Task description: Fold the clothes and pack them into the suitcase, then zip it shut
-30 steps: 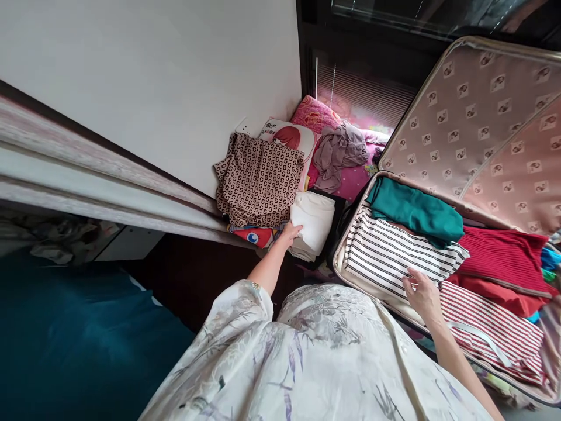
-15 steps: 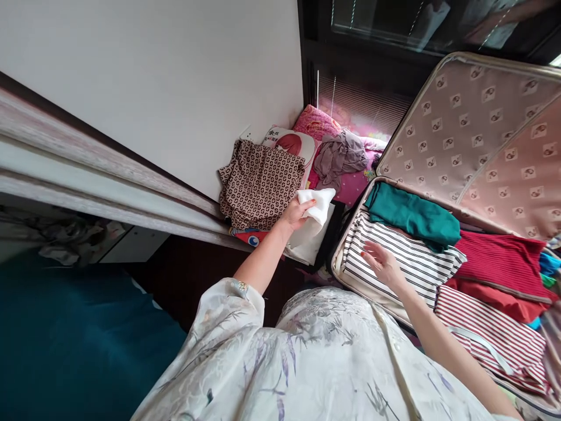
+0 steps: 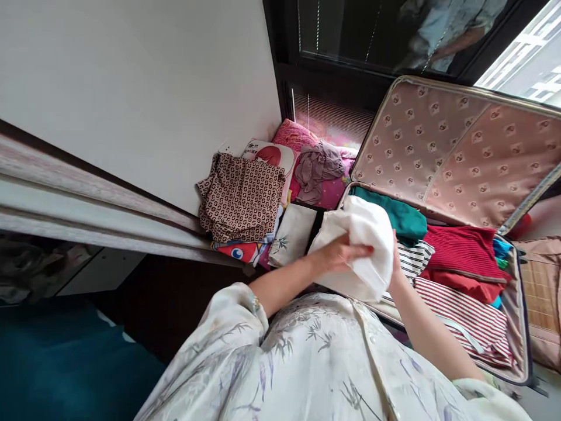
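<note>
A bunched white cloth [image 3: 372, 225] is held up in front of my body, over the left edge of the open suitcase [image 3: 521, 327]. My left hand [image 3: 339, 254] grips it from the left, thumb across the front. My right hand [image 3: 395, 263] holds its right side, with most fingers hidden behind the fabric. Below and beyond the cloth, a folded black-and-white striped garment [image 3: 414, 257] is partly covered. A dark green garment [image 3: 403, 216] lies behind it in the case. To the right are a red ribbed garment [image 3: 460, 248] and a red-and-white striped one [image 3: 468, 318].
Left of the suitcase lie a brown patterned garment [image 3: 243, 196], a folded white cloth with a plant print [image 3: 291, 231] and a crumpled mauve cloth [image 3: 318, 169]. A white panel [image 3: 131, 88] rises at left. The suitcase lid [image 3: 460, 146] leans back toward the window.
The white cloth has moved right and now looks larger and looser. My right hand has come up from over the striped garment to take hold of it. The view has shifted right.
</note>
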Demonstrator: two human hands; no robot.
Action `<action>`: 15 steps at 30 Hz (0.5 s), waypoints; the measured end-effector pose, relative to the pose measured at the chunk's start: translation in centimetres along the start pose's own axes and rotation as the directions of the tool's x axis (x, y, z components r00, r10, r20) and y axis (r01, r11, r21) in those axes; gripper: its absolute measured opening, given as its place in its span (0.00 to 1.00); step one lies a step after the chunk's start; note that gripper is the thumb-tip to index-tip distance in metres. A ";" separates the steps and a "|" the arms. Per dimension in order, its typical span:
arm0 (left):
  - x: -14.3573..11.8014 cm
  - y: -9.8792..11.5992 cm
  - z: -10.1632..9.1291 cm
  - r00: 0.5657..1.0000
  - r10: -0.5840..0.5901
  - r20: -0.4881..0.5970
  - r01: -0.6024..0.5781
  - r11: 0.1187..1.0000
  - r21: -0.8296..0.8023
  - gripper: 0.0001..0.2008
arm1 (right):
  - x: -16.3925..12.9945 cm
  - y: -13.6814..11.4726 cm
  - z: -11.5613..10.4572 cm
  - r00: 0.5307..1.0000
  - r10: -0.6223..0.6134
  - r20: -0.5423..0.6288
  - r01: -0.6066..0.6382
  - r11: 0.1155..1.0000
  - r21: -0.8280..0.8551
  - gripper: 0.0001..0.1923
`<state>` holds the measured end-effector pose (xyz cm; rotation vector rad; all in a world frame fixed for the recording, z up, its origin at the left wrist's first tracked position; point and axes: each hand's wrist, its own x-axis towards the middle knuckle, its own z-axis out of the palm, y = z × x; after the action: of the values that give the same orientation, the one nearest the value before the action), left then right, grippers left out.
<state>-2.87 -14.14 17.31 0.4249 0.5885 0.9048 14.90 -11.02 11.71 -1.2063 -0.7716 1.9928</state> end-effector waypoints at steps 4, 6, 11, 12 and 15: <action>2.8 -9.5 -1.5 0.969 -0.244 -0.026 0.245 0.966 0.076 0.18 | -2.6 2.6 -8.0 0.976 -0.011 -0.217 0.032 0.995 0.090 0.39; 3.1 -12.5 -3.4 0.939 -0.309 -0.150 0.330 0.931 0.154 0.19 | -3.4 4.6 -11.1 0.944 0.046 -0.326 -0.002 0.991 0.134 0.28; 2.5 -14.2 -5.4 0.927 -0.311 -0.209 0.365 0.877 0.313 0.26 | -3.7 6.7 -13.1 0.922 0.026 -0.385 0.031 0.990 0.141 0.25; 2.4 -14.1 -5.2 0.939 -0.279 -0.200 0.337 0.860 0.382 0.28 | -3.6 6.4 -12.9 0.923 -0.010 -0.384 0.061 0.991 0.120 0.28; 2.4 -13.8 -4.0 0.988 -0.110 -0.111 0.155 0.751 0.642 0.31 | -3.1 4.5 -12.8 0.902 -0.181 -0.393 0.206 0.978 0.023 0.38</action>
<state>4.10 -19.40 5.62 0.9741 0.9884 0.5520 26.54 -14.35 4.80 -1.3735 -0.5933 1.5366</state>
